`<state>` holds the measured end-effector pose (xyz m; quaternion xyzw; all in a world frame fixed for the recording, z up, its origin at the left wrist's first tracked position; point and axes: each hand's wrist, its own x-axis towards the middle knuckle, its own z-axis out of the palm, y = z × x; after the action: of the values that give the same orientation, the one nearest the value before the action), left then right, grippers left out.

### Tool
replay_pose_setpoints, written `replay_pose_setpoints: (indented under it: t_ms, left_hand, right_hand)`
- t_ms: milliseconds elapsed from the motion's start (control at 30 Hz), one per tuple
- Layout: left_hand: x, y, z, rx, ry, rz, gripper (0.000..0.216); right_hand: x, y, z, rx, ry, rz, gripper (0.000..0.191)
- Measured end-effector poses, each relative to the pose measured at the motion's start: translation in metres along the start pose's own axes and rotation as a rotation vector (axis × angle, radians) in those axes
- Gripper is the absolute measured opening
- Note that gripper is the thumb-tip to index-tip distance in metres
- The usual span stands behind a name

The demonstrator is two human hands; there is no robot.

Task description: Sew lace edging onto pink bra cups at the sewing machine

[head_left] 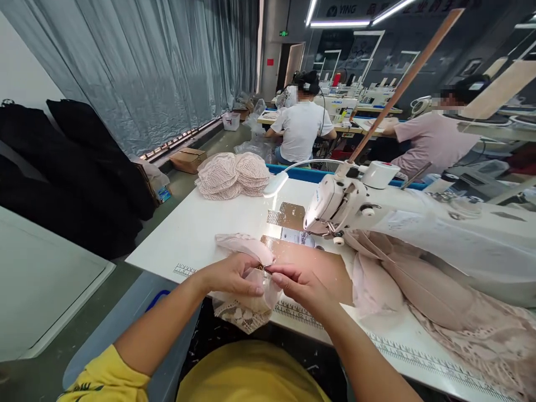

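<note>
Sewing room, with grey curtain (188, 61) hanging at the left; one person in a white shirt (304, 128) and another in a pink shirt (439, 137) are sitting at stations beyond.

Surface: one white table (167, 234), bearing a printed ruler scale (186, 270) near its front edge. White sewing machine (402, 220), one, is standing at the right; brown sheet (314, 268), one, is lying before its needle area. Lace cups (218, 177), two stacks, are resting at the far edge.

Item in hand: one pale pink lace piece (243, 245), lying at the table's near edge, left of the needle; its patterned lower part is hanging past that edge.

Left hand (238, 274): thumb and fingers are clasping the piece. Right hand (299, 282): fingertips are pinching its edge, close beside the left; a dark detail between them is showing too small to name.

Risks, as judged: the overhanging lace is inviting a slip towards the lap, should the left grip loosen; sheer layers are likely creasing or stretching, should the hands be pulling unevenly. Heaped fabric (452, 301), right, is possibly catching the right forearm, should it swing outward.
</note>
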<state>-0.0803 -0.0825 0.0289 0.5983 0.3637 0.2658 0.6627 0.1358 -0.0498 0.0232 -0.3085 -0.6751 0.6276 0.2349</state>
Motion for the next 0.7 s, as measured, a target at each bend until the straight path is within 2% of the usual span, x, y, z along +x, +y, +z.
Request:
replay_pose_setpoints:
  t_ms: [100,200,300,433,500,533,567,667,700]
  left_hand:
    - [0.003,0.002,-0.002,0.039,-0.009,0.026,0.039]
    - [0.003,0.006,-0.003,0.054,-0.043,0.060,0.044]
    - [-0.004,0.009,-0.006,0.055,-0.049,0.008,0.046]
    - [-0.017,0.010,-0.005,0.024,-0.020,-0.073,0.042]
    - [-0.015,0.010,0.001,0.040,-0.009,-0.037,0.041]
    - [-0.012,0.010,0.006,0.065,-0.005,-0.011,0.041]
    - [-0.006,0.011,0.012,0.095,-0.005,0.020,0.041]
    - [0.014,0.016,0.031,0.205,0.036,0.163,0.035]
    - [0.019,0.017,0.035,0.261,0.104,0.220,0.033]
  right_hand:
    - [0.006,0.000,0.009,0.037,0.003,-0.026,0.036]
    - [0.001,-0.002,0.005,-0.063,0.093,-0.039,0.039]
    - [-0.020,0.009,-0.020,-0.424,0.214,-0.030,0.037]
    - [-0.057,0.037,-0.064,-1.019,0.510,-0.004,0.036]
    - [-0.070,0.042,-0.071,-1.058,0.615,-0.053,0.036]
    - [-0.073,0.040,-0.067,-0.967,0.599,-0.072,0.035]
    - [-0.074,0.035,-0.060,-0.812,0.519,-0.077,0.038]
    - [-0.061,0.018,-0.025,-0.324,0.144,-0.081,0.057]
    - [-0.054,0.015,-0.015,-0.228,0.066,-0.042,0.051]
